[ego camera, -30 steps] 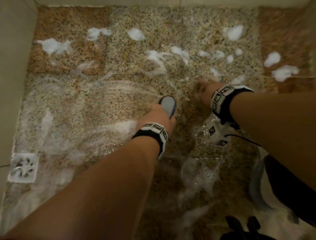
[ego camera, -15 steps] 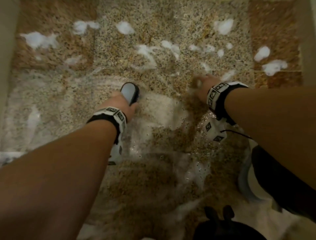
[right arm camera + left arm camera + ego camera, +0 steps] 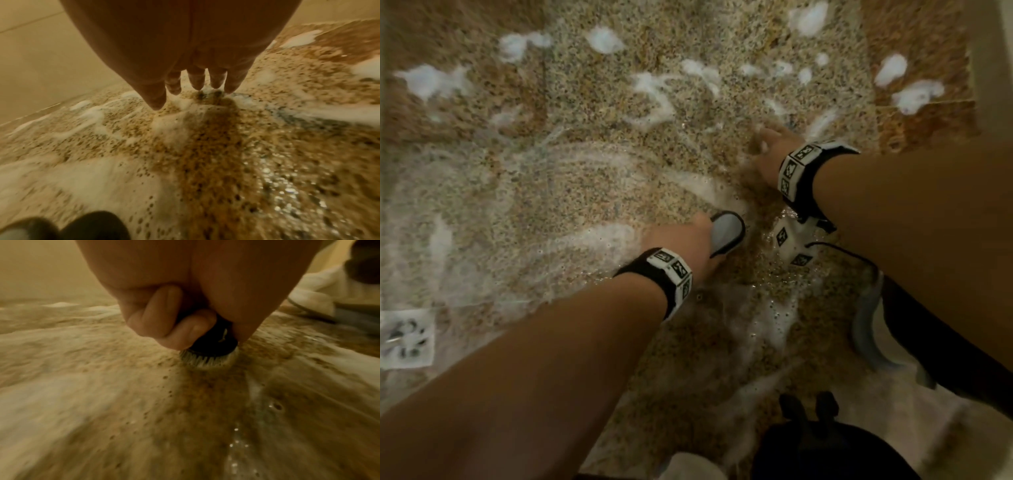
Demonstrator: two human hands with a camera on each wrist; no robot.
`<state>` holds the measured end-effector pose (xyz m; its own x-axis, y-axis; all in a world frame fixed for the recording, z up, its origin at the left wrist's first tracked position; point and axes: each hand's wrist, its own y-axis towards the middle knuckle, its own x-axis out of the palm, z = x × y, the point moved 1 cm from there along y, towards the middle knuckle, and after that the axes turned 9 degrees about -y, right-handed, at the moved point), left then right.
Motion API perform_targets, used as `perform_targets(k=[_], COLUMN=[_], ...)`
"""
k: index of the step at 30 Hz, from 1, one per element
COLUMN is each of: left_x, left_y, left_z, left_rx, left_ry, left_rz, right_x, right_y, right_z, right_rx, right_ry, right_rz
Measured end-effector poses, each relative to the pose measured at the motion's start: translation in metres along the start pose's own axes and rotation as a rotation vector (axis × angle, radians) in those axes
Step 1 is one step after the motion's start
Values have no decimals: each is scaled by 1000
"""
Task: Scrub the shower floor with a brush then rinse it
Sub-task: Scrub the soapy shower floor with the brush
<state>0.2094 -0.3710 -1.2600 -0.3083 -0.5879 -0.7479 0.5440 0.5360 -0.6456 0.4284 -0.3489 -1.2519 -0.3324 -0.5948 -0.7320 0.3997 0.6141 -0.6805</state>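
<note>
My left hand (image 3: 688, 240) grips a black scrub brush (image 3: 726, 231) with a grey top near the middle of the speckled shower floor (image 3: 585, 192). In the left wrist view my fingers (image 3: 156, 321) curl round the brush (image 3: 211, 345), whose white bristles (image 3: 205, 361) press on the wet, foamy floor (image 3: 102, 386). My right hand (image 3: 770, 150) lies further back and to the right, with straight fingers (image 3: 195, 81) touching the soapy floor (image 3: 205, 146) and holding nothing.
White foam blobs (image 3: 602, 39) dot the far part of the floor. A square drain (image 3: 407, 337) sits at the left edge. Beige walls (image 3: 41, 56) border the floor. A dark shape (image 3: 822, 445) and a pale slipper-like thing (image 3: 873, 329) lie at the near right.
My left hand swept the brush left, then back right and nearer, leaving fresh foam streaks. My right hand stayed planted on the floor. The head view shifted slightly.
</note>
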Motion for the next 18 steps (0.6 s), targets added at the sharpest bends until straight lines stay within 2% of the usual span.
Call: perform_targets(k=[3, 6, 10, 13, 18], left_x=[8, 21, 36, 27, -20], left_y=[-2, -5, -8, 3, 39], left_z=[22, 56, 94, 75, -16], left_rx=[79, 191, 265, 198, -142], left_ry=[78, 76, 53, 23, -182], left_rz=[11, 10, -34, 13, 156], right_x=[7, 11, 24, 36, 34], right_y=[-5, -1, -2, -4, -17], right_z=[13, 28, 51, 64, 81], right_rx=[-25, 54, 95, 93, 109], right_ry=[-1, 5, 63, 69, 61], right_rz=[59, -11, -12, 9, 27])
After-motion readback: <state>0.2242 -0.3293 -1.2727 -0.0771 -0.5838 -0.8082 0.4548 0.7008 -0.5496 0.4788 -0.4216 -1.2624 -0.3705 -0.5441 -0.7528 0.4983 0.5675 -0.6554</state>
